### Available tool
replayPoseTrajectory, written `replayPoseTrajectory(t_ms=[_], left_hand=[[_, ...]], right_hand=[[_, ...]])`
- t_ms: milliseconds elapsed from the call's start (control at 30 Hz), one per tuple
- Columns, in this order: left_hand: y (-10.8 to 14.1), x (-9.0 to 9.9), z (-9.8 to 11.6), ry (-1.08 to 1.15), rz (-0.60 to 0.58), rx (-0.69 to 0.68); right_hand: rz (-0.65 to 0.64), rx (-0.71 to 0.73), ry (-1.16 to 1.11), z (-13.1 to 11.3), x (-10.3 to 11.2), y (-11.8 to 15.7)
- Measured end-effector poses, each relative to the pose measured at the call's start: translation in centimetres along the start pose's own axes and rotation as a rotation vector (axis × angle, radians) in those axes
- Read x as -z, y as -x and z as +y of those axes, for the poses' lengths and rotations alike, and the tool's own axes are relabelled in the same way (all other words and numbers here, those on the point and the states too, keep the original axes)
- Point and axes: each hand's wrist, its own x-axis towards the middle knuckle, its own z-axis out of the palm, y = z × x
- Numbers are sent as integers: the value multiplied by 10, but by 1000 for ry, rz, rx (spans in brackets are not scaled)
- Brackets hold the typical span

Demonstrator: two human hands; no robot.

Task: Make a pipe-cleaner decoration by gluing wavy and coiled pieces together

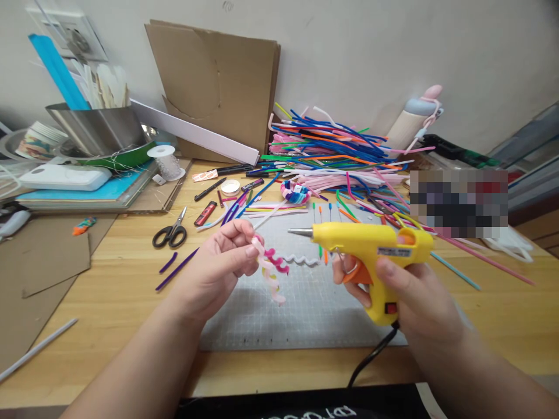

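Note:
My left hand (225,265) pinches a small bundle of curled pipe cleaners (269,270), pink, pale pink and yellowish, whose wavy ends hang down. A straight white stem slants up behind the fingers. My right hand (414,297) is wrapped round the handle of a yellow hot glue gun (362,241), fingers at its orange trigger. The gun's metal nozzle points left toward the bundle, apart from it. Below both hands lies a grey cutting mat (288,326). A wavy grey-white pipe cleaner (301,260) rests on the mat behind the bundle.
A large heap of coloured pipe cleaners (332,145) lies at the back. Black-handled scissors (171,233), a red lighter (205,214) and a spool (163,162) are left of the mat. Cardboard (213,87) leans on the wall. The glue gun's black cord (371,356) trails toward the front edge.

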Motion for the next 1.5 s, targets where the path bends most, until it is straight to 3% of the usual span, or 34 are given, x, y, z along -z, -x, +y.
replayPoseTrajectory(t_ms=[67, 167, 267, 333, 400, 533, 700, 800, 900, 1067, 1367, 1500], left_hand=[[0, 2, 3, 39, 31, -35], [0, 4, 10, 100, 83, -124], [2, 5, 14, 168, 87, -172], [2, 4, 14, 185, 64, -158], [3, 3, 13, 179, 43, -132], [2, 2, 9, 163, 38, -106], [2, 3, 6, 148, 32, -69], [2, 1, 4, 138, 10, -59], [2, -2, 2, 126, 0, -39], [3, -3, 1, 109, 16, -3], [3, -3, -3, 8, 22, 52], [3, -5, -3, -21, 38, 50]], right_hand=[[-57, -77, 27, -7, 8, -5], [-210, -371, 195, -11, 17, -14], [-416, -613, 318, -3, 13, -20], [-515, -671, 417, 6, 6, -22], [-515, -632, 644, 14, 0, -21], [-386, -438, 1125, 16, 3, -20], [-186, -29, 1224, 13, 13, -33], [-272, 168, 1229, 22, 14, -44], [-362, 189, 1258, 33, 15, -50], [-330, 195, 1209, 33, 12, -55], [-323, 203, 1208, 47, -20, -69], [-171, 278, 960, 28, -17, -63]])
